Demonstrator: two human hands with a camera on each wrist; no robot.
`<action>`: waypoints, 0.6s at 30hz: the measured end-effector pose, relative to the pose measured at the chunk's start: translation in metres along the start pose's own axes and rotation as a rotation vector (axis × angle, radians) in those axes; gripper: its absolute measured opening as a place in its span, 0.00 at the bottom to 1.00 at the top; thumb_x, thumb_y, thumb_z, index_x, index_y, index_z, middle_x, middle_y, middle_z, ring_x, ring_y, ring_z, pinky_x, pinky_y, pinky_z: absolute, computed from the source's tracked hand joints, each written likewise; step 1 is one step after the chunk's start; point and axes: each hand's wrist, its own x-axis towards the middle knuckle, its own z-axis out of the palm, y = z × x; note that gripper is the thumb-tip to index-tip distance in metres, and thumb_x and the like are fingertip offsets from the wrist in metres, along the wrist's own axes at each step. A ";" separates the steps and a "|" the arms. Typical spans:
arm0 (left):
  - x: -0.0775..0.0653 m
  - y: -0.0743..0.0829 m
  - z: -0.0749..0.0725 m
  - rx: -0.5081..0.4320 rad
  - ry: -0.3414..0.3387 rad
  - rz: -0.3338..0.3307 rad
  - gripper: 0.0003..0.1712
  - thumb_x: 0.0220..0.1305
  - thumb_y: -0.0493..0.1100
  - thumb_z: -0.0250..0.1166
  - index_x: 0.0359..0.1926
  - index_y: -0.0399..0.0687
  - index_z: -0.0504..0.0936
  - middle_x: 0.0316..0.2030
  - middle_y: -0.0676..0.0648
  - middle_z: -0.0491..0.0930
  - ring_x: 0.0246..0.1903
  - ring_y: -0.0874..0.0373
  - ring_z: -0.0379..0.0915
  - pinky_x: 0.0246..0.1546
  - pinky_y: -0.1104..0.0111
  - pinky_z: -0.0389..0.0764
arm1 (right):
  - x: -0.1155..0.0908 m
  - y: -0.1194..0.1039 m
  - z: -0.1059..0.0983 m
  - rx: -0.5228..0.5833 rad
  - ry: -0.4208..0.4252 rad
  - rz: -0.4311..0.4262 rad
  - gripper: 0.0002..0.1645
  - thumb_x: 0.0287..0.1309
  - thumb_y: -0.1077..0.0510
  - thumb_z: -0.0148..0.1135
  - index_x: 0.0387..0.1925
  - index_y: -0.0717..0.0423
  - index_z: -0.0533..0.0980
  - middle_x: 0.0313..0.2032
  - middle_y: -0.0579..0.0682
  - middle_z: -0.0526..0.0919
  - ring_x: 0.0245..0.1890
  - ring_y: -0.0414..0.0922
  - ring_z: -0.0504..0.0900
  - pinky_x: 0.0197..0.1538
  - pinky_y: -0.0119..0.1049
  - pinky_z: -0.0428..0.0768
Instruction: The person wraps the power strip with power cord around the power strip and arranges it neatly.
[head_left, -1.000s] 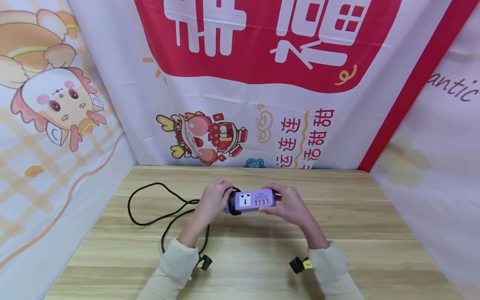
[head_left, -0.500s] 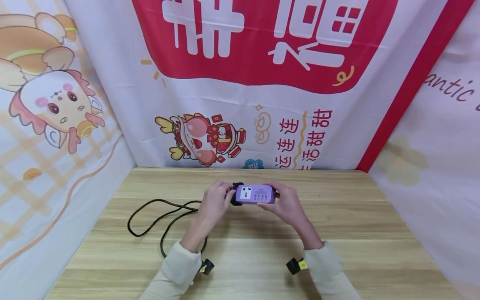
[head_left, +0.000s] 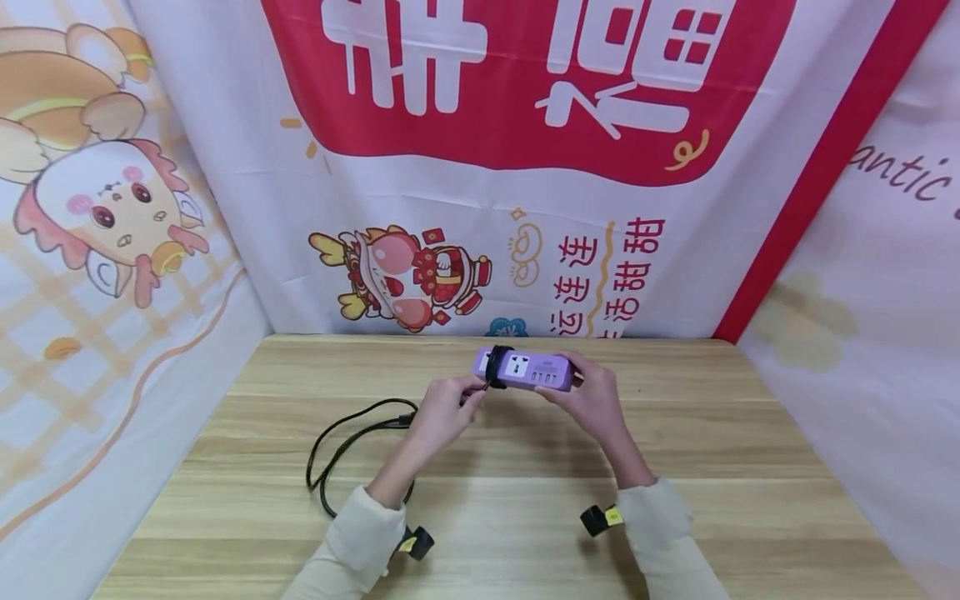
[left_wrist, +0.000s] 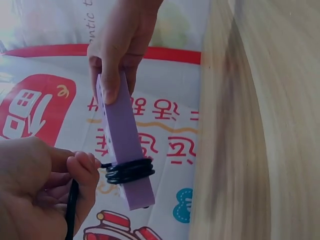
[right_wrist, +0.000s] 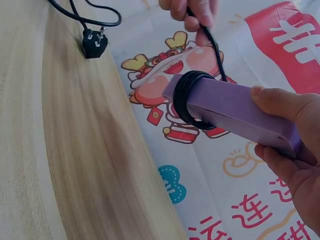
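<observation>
A purple power strip (head_left: 551, 372) with white sockets and several USB ports is held up over the far part of the table. My right hand (head_left: 594, 397) grips its right end, thumb on one side and fingers on the other. Several turns of black power cord (right_wrist: 187, 100) are wound round the strip near its other end. My left hand (head_left: 444, 412) pinches the cord just beside the winding, and the cord passes on through that hand (left_wrist: 75, 185). A loose loop of cord (head_left: 311, 458) lies on the table at the left, and its black plug (right_wrist: 95, 44) shows in the right wrist view.
The wooden table (head_left: 712, 467) ends at a printed cloth backdrop (head_left: 480, 192) behind the strip. Cloth panels also rise at the left and right. A small black wrist camera (head_left: 594, 521) sits at the right sleeve, another black camera (head_left: 422, 543) at the left.
Both hands have moved to the right and away with the power strip. The left hand has shifted to below the winding, uncovering the strip's left end. The loop on the table has drawn in rightward.
</observation>
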 end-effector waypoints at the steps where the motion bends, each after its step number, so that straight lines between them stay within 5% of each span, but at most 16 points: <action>1: -0.001 0.001 0.001 0.002 -0.012 0.007 0.06 0.69 0.35 0.61 0.40 0.40 0.85 0.20 0.50 0.78 0.19 0.65 0.70 0.18 0.74 0.70 | 0.000 0.001 0.001 0.001 0.008 0.003 0.36 0.47 0.58 0.80 0.58 0.59 0.76 0.53 0.60 0.83 0.53 0.55 0.84 0.52 0.45 0.84; 9: -0.002 0.003 0.005 0.022 -0.064 0.025 0.07 0.71 0.35 0.59 0.40 0.42 0.85 0.21 0.48 0.78 0.18 0.64 0.67 0.18 0.75 0.67 | 0.002 0.006 -0.006 0.062 0.043 0.073 0.36 0.48 0.55 0.79 0.59 0.56 0.76 0.54 0.58 0.83 0.53 0.53 0.83 0.53 0.43 0.84; 13: -0.001 -0.003 0.007 -0.014 -0.115 0.020 0.10 0.73 0.37 0.58 0.35 0.44 0.84 0.20 0.48 0.79 0.19 0.64 0.71 0.19 0.75 0.69 | 0.004 0.009 -0.016 0.124 0.087 0.146 0.37 0.47 0.50 0.80 0.60 0.53 0.76 0.55 0.57 0.82 0.53 0.52 0.82 0.50 0.34 0.84; 18: 0.000 -0.009 0.009 -0.083 -0.173 0.010 0.11 0.74 0.36 0.56 0.40 0.41 0.86 0.26 0.42 0.83 0.21 0.65 0.75 0.23 0.74 0.77 | 0.006 0.012 -0.024 0.191 0.122 0.206 0.39 0.47 0.46 0.79 0.61 0.49 0.76 0.56 0.53 0.80 0.53 0.49 0.80 0.47 0.23 0.80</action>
